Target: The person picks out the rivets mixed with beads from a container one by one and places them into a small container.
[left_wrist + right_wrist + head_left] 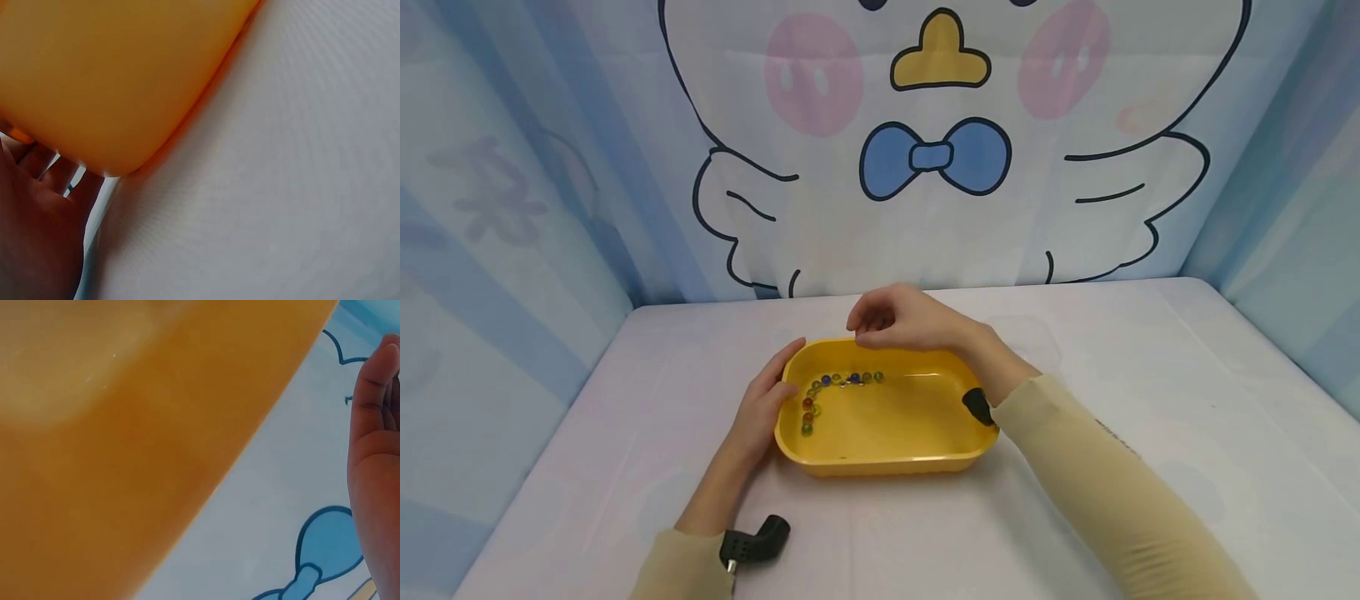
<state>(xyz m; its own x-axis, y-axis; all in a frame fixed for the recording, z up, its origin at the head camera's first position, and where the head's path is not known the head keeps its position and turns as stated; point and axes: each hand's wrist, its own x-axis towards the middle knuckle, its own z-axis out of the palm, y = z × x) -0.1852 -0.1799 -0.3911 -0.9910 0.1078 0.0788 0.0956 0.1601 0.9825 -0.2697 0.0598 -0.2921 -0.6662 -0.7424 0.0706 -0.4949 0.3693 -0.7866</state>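
Beige fabric sleeves [1120, 500] are flanking an oblong yellow plastic tray [902, 425] of multicoloured glass marbles [808, 402]. Left hand [763, 413] is gripping its left rim; right hand [910, 318], fingers curled (holding anything? can't tell), is hovering by the far rim.

Printed backdrop and surrounding surfaces

A pale backdrop [934, 250], standing behind the table [1150, 467], bears a large white cartoon figure [820, 192] outlined in black. Its markings comprise a yellow beak-like shape [941, 62], a pink oval patch on either side of this, and a blue bow tie [932, 157] below. Scalloped, wing-like outlines flank the body. Blue-and-white panels, left [512, 250] and right [1292, 200], enclose the sides. The tabletop is whitish, with faint tinted patches. The right wrist view repeats part of the bow tie.
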